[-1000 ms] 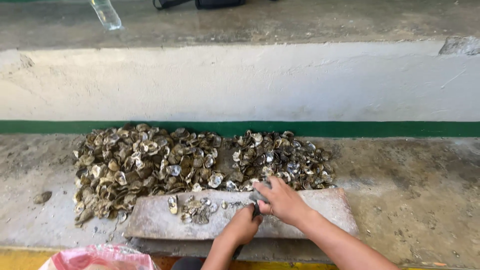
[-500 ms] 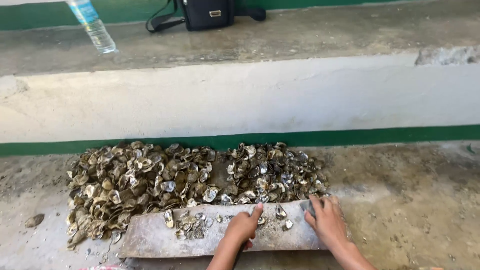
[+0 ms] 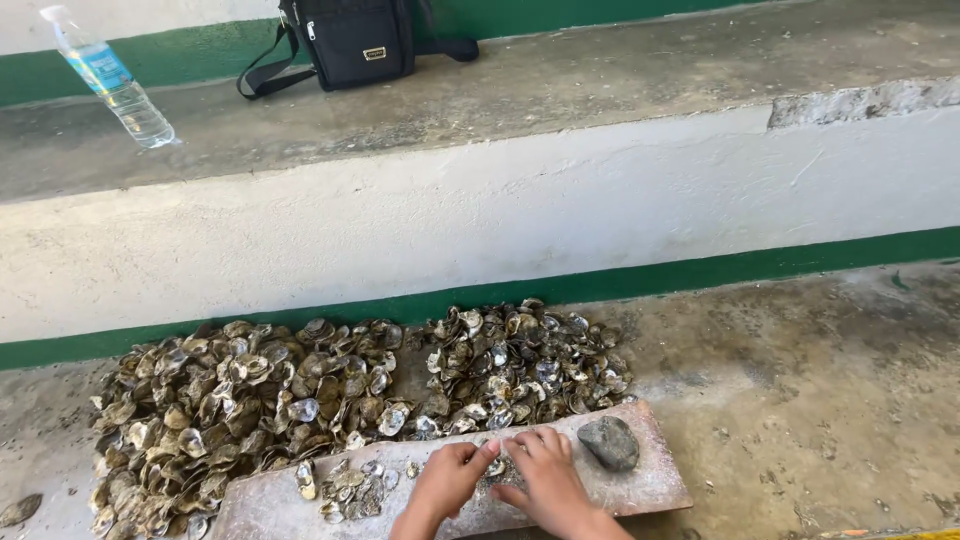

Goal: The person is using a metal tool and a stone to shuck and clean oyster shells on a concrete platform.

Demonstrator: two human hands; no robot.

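Both hands rest on a flat stone slab [image 3: 655,485] at the bottom of the head view. My left hand [image 3: 448,480] and my right hand [image 3: 545,478] meet over a small shell [image 3: 497,467], fingertips pinching at it; it is mostly hidden under the fingers. A grey rock [image 3: 609,442] lies on the slab just right of my right hand. Several loose shells [image 3: 345,488] sit on the slab to the left. A large heap of oyster shells [image 3: 300,395] spreads behind the slab.
A white concrete step [image 3: 480,215] with a green stripe rises behind the heap. On its top stand a plastic water bottle [image 3: 110,82] and a black bag [image 3: 348,40]. Bare rough concrete floor [image 3: 800,380] lies to the right.
The view tilted up, showing more of the step, the bottle and the bag. My hands came together at the slab's middle. The grey rock now lies on the slab beside my right hand.
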